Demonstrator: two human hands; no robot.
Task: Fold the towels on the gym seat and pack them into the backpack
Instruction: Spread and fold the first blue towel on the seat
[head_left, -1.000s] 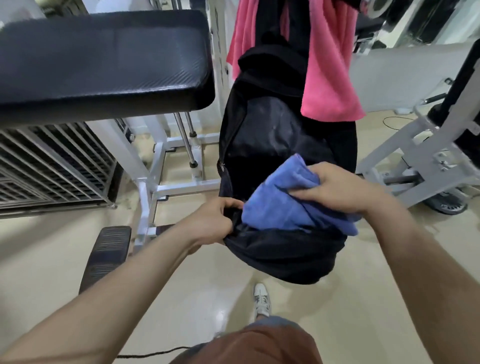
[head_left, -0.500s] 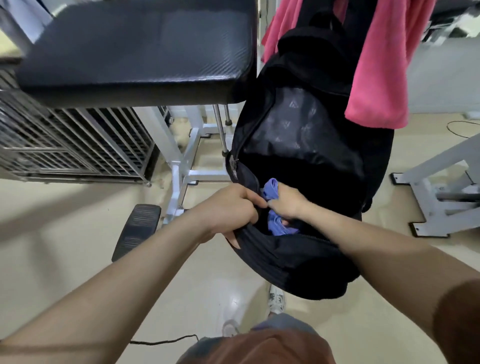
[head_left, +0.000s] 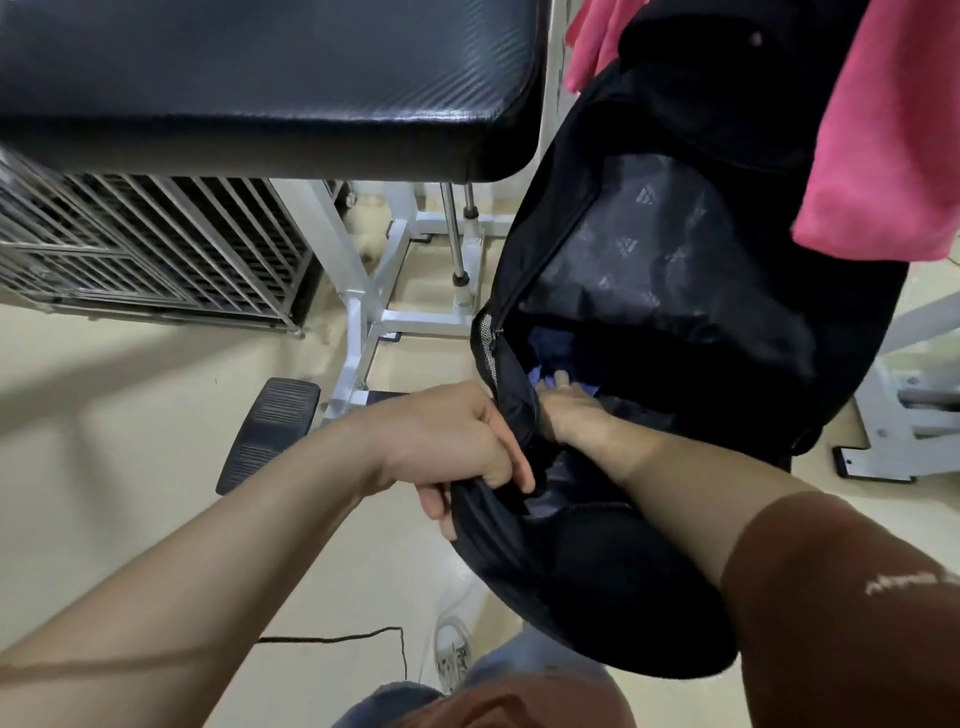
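Observation:
A black backpack (head_left: 649, 270) hangs open at the right, beside the black padded gym seat (head_left: 260, 78). My left hand (head_left: 447, 441) grips the near edge of its opening and holds it apart. Reaching into the bag, my right hand (head_left: 569, 408) rests on a blue towel (head_left: 550, 345) that lies deep inside in shadow. Its fingers are mostly hidden by the bag's rim and the dark. A pink towel (head_left: 883, 156) hangs over the top of the backpack.
A metal cage (head_left: 145, 249) stands under the seat at the left. The bench's white frame (head_left: 363, 312) and a black foot pad (head_left: 270, 431) sit on the cream floor. A cable (head_left: 363, 636) and my shoe (head_left: 452, 654) are below. Another white machine base (head_left: 909, 415) is at the right.
My right hand has pushed the blue towel from outside the opening down into the backpack, where it is now almost out of sight. My left hand kept its grip on the rim.

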